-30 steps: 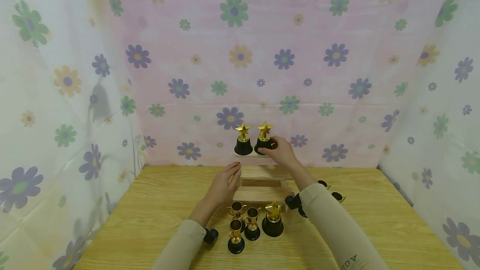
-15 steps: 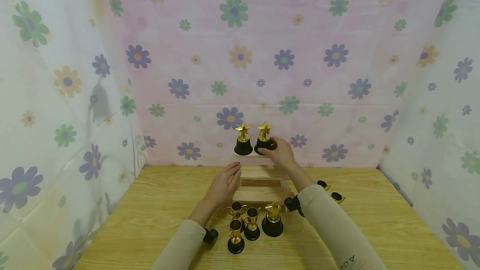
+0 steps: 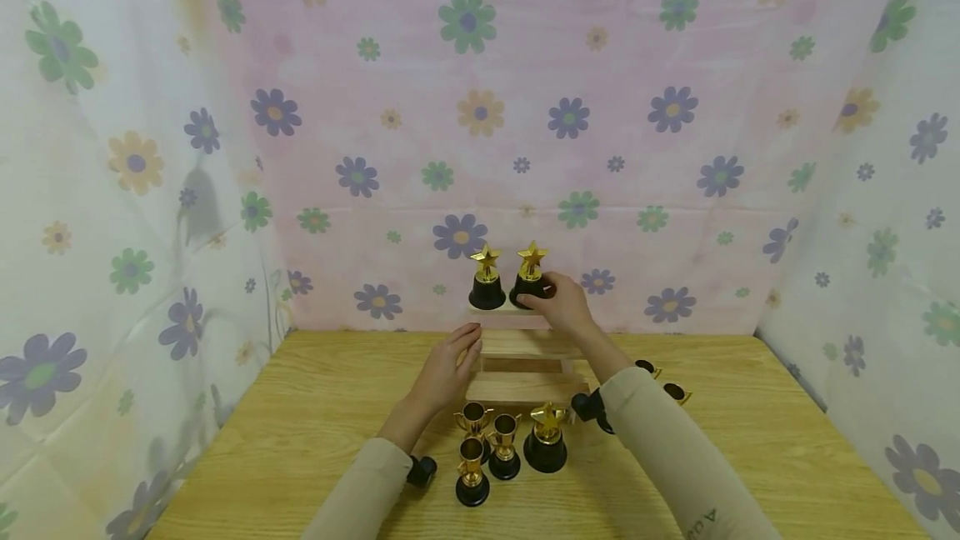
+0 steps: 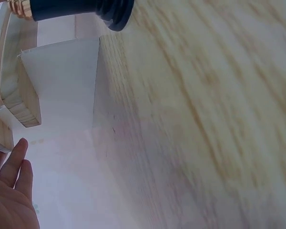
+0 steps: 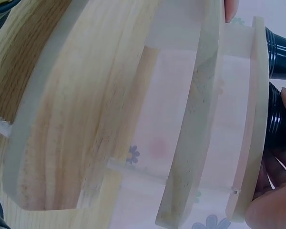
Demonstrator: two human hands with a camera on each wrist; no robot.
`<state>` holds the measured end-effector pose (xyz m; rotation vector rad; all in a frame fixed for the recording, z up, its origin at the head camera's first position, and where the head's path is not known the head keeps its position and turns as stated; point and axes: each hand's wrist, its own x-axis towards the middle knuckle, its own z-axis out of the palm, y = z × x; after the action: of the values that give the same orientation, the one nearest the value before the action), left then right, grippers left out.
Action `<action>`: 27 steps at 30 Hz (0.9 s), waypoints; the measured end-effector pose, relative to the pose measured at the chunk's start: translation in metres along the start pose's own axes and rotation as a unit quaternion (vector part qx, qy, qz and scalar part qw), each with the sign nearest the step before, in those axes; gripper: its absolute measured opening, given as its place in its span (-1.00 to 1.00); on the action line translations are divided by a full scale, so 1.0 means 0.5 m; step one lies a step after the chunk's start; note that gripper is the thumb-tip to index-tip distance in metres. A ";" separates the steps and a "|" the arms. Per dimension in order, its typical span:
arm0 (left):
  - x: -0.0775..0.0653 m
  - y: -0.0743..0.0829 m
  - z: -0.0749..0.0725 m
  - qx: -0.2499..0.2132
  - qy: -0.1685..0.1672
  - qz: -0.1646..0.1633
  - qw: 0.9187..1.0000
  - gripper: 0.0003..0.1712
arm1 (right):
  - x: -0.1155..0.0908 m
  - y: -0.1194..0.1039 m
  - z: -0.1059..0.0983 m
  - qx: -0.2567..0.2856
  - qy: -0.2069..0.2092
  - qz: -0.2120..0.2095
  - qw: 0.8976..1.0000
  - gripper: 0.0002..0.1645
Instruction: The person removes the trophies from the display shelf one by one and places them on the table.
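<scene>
On the top shelf of a tiered wooden stand, two gold star trophies with black bases stand side by side. My right hand grips the right star trophy by its base, thumb in front. The right wrist view shows that black base on the top board with fingers around it. The left star trophy is upright and untouched. My left hand rests its extended fingers at the stand's left side. In the left wrist view, those fingers reach the end of a board.
Before the stand are a third star trophy and several small gold cup trophies. More cups stand to the right, partly behind my right sleeve. Flowered cloth surrounds the back and sides of the wooden table.
The right star trophy has shifted very slightly to the right, with my right hand on it. My left hand stays in the same place.
</scene>
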<state>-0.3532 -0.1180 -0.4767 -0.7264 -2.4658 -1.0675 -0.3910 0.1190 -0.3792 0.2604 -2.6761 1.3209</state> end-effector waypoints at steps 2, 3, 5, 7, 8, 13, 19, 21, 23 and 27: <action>0.001 0.001 0.000 0.001 -0.001 -0.001 1.000 -0.48 | -0.003 -0.002 -0.004 0.003 -0.002 0.001 1.000 -0.20; 0.001 0.002 0.000 0.002 0.000 0.000 1.000 -0.48 | -0.005 -0.003 -0.006 0.004 -0.003 0.001 1.000 -0.20; 0.001 0.002 0.000 0.005 0.003 0.003 1.000 -0.48 | -0.008 -0.005 -0.009 0.004 -0.004 0.002 1.000 -0.18; 0.001 0.002 0.001 0.006 0.007 0.009 1.000 -0.48 | -0.011 -0.005 -0.012 0.002 -0.006 0.000 1.000 -0.17; 0.000 0.003 0.001 0.006 0.008 0.013 1.000 -0.48 | -0.013 -0.005 -0.013 0.001 -0.006 0.000 1.000 -0.15; -0.002 0.003 0.000 0.006 0.011 0.020 1.000 -0.49 | -0.022 -0.005 -0.022 -0.005 -0.016 -0.003 1.000 -0.10; -0.004 0.004 0.000 0.005 0.006 0.016 1.000 -0.48 | -0.040 -0.005 -0.039 -0.009 -0.023 -0.008 1.000 -0.08; -0.003 0.005 -0.001 0.006 0.005 0.012 1.000 -0.48 | -0.046 -0.005 -0.044 -0.009 -0.022 -0.013 1.000 -0.11; -0.002 0.005 -0.002 0.006 0.005 0.008 1.000 -0.48 | -0.049 -0.005 -0.047 -0.009 -0.021 -0.020 1.000 -0.17; -0.001 0.004 -0.001 0.008 0.002 0.002 1.000 -0.49 | -0.060 -0.008 -0.054 -0.010 -0.023 -0.024 0.999 -0.22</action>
<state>-0.3517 -0.1172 -0.4756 -0.7231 -2.4666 -1.0456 -0.3594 0.1407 -0.3660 0.3528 -2.7008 1.2898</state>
